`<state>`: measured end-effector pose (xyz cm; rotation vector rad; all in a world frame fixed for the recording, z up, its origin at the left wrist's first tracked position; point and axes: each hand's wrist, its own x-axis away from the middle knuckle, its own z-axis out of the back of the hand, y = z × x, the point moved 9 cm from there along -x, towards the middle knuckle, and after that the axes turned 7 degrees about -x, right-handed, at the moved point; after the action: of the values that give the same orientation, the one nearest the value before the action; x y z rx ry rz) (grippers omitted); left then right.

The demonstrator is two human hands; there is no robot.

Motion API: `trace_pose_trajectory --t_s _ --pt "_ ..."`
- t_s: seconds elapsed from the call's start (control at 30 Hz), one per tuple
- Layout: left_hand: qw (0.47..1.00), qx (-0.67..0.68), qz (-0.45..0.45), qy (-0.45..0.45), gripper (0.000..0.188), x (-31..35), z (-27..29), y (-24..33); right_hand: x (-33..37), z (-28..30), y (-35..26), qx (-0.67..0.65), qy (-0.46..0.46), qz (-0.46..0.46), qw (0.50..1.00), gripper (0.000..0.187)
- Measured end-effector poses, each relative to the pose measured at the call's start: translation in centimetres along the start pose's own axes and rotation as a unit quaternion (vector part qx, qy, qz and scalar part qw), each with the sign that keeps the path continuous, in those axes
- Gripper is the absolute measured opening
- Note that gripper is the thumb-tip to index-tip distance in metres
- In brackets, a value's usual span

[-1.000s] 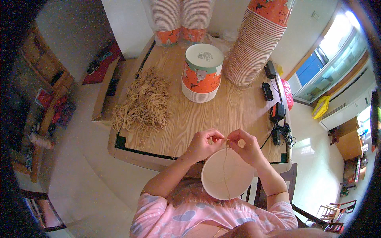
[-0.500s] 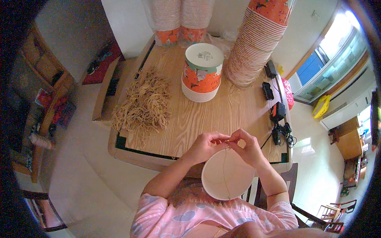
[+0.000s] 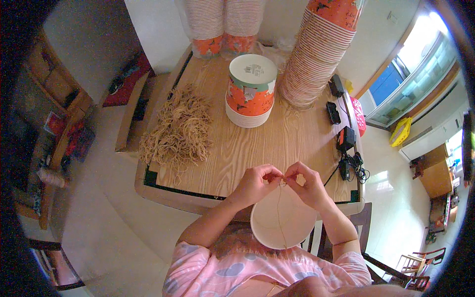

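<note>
We see small print on the white base of the upturned cups [image 3: 252,94] and dark letters high on the tall stack [image 3: 315,59] at the far right — too small or awkwardly turned for us to read surely. On the table [image 3: 247,153], wood grain shows from the upturned cups to the near edge, with the twine pile [image 3: 180,128] to the left and black adapters [image 3: 346,138] to the right.

Just off that near edge, by the person's lap, we see the open cup [image 3: 303,218], mouth up, with the string [image 3: 280,215] running across its mouth from far rim to near rim. Above the far rim, the left hand [image 3: 259,184] and right hand [image 3: 304,184] nearly touch, thumb and forefinger of each pinched tight on the string. We cannot make out the string between the fingertips, nor the open cup's underside; the far stacks [image 3: 225,24] run out of view.
</note>
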<state>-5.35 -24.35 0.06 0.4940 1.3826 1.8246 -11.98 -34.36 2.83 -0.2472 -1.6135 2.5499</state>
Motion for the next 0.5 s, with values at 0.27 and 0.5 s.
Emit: trace_pose_trajectory --t_s 0.27,0.5 --pt "1.000 -0.018 0.001 0.009 0.015 0.23 0.71 -0.18 0.01 -0.06 -0.35 -0.001 -0.004 0.004 1.000 0.011" --pt "1.000 -0.025 0.004 0.014 0.016 0.41 0.80 -0.51 -0.08 -0.08 -0.58 0.013 -0.001 0.012 1.000 0.012"
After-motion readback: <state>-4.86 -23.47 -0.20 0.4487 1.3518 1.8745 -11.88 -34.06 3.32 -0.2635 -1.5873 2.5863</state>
